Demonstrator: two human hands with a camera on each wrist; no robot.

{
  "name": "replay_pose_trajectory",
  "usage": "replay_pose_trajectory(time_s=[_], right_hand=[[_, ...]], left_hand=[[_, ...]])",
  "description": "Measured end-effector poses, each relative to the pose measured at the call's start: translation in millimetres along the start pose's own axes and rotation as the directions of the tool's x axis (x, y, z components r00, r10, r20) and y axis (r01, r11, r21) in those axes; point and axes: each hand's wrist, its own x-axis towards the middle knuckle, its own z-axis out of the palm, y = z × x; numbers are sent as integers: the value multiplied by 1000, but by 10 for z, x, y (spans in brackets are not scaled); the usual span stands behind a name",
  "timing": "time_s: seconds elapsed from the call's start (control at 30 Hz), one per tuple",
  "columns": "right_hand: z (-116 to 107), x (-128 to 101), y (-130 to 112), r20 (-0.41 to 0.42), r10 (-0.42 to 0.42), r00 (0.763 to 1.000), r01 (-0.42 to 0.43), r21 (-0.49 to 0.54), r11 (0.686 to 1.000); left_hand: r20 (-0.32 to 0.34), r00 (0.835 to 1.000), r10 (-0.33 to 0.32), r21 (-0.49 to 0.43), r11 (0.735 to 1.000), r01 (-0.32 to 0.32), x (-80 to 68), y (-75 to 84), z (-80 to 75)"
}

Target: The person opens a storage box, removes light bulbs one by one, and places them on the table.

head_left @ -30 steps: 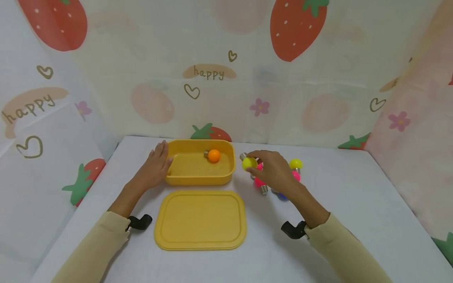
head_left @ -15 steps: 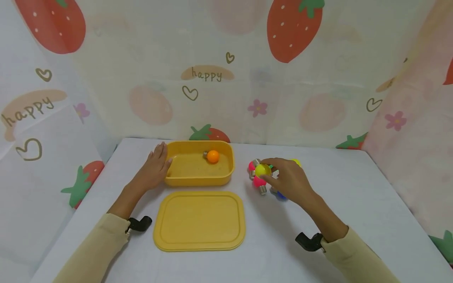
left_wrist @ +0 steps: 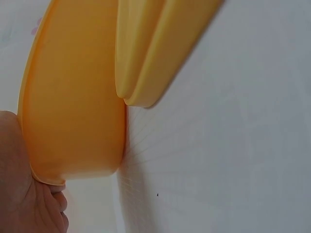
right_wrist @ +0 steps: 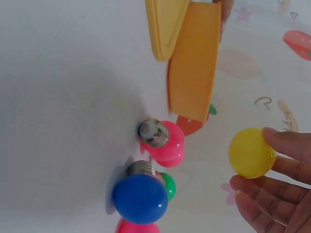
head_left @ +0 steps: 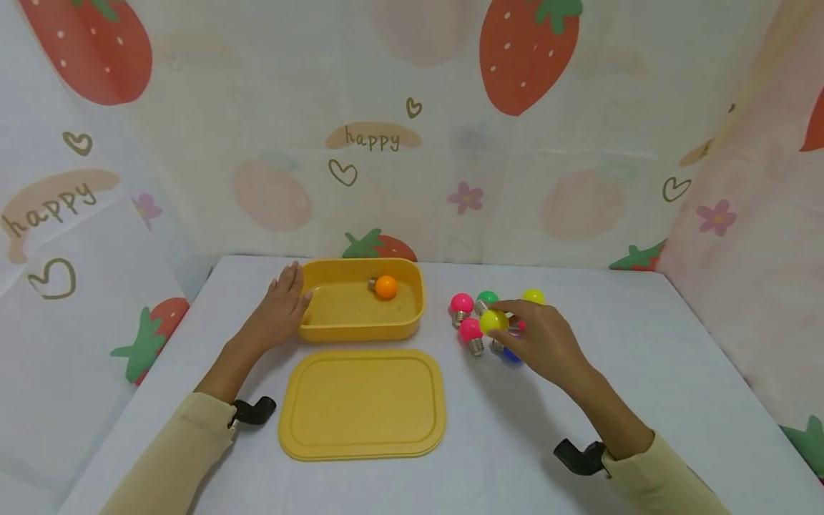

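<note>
One yellow bulb (head_left: pixel 493 320) sits pinched in the right hand (head_left: pixel 539 339) fingertips above the bulb cluster; the yellow box (head_left: pixel 360 330) lies to that hand's left, where the left hand (head_left: pixel 278 311) rests open against the box's far end

Back curtain (head_left: pixel 412 179), behind the counter's far edge: I read "happy" (head_left: pixel 372 136) in brown script on a peach patch.
Left curtain (head_left: pixel 96 272), along the counter's left edge: I read "happy" (head_left: pixel 53 206) again, same script, slanted upward.
Right wrist view: I see part of a peach patch on the curtain, but its lettering is too small for me to read.
Box, lid, bulbs: I find no lettering on them.
</note>
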Motion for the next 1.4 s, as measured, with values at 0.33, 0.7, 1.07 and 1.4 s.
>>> replay_pose_trajectory(time_s=[0.33, 0.7, 1.07, 1.4], right_hand=[[-25, -126, 117, 10, 19, 1000, -19, 11, 1000], [-63, -238, 235, 21, 42, 999, -43, 28, 999], [-133, -341, 355, 4, 51, 999, -51, 7, 999], [-215, -423, 439, 17, 108, 994, -108, -7, 994]], left_hand=[[-6, 1000, 4, 7, 1000, -4, 3, 9, 6], [-18, 999, 32, -7, 999, -32, -14, 14, 3], [-13, 1000, 24, -5, 1000, -24, -2, -21, 24], [-5, 1000, 14, 4, 1000, -14, -3, -12, 9]])
